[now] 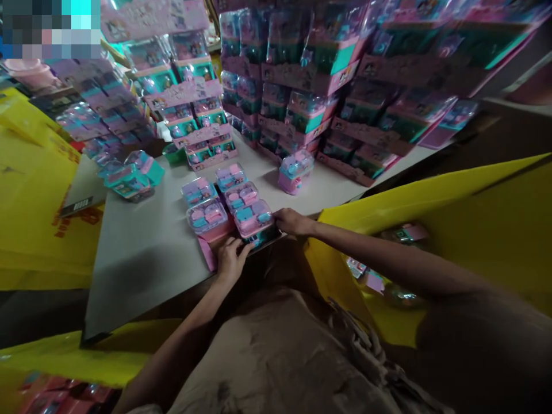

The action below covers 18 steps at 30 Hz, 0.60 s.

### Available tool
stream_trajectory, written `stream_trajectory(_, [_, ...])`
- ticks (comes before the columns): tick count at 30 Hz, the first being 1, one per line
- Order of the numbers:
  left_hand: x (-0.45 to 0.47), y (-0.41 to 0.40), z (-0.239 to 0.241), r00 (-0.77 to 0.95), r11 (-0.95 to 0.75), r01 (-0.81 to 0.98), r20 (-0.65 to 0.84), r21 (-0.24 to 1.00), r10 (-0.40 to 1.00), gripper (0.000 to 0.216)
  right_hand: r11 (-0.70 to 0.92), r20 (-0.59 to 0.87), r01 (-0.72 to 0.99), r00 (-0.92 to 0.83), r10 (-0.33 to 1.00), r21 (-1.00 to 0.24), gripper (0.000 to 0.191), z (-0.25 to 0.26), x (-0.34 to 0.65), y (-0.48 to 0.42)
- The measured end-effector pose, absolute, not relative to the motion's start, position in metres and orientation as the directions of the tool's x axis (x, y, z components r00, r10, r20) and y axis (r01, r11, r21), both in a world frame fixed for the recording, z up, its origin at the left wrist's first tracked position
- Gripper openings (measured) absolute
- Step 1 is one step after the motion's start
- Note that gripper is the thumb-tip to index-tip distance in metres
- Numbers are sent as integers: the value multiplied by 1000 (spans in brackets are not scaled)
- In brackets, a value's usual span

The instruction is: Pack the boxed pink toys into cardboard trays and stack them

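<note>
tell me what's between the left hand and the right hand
In the head view, a clear-topped pack with a teal front lies between the left hand and the right hand.

The left hand (232, 259) covers part of the near pink tray (207, 253). The right forearm (379, 253) hides part of the yellow box (487, 224) at right. Far right, stacked toy packages (466, 43) blur and run off the top edge.

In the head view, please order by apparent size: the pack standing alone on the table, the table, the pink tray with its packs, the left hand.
1. Table
2. Pink tray with its packs
3. Pack standing alone and left hand: nearly alike, and the hand is nearer the camera, so unranked.
</note>
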<state>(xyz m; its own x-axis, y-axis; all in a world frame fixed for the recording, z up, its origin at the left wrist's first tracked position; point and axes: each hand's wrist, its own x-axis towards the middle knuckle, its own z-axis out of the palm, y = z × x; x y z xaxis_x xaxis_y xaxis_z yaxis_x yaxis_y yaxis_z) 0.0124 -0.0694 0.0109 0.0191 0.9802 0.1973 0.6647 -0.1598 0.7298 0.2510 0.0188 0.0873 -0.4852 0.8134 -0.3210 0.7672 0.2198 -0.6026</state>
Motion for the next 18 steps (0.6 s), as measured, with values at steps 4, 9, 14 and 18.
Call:
stream_trajectory(4, [7, -65, 7, 23, -93, 600, 99, 794, 995, 39, 266, -266, 716, -537, 800, -646, 52, 97, 258, 13])
stream_trajectory(9, [5, -64, 6, 107, -68, 588, 6, 806, 994, 40, 723, 228, 548, -707, 669, -421, 73, 99, 256, 16])
stream_trajectory(14, [3, -82, 31, 202, -117, 588, -5, 800, 979, 47, 852, 343, 480, -780, 523, -208, 56, 98, 255, 12])
stream_trajectory(18, [-60, -67, 71, 100, -111, 538, 67, 836, 993, 47, 862, 552, 447, -668, 500, -240, 71, 99, 269, 16])
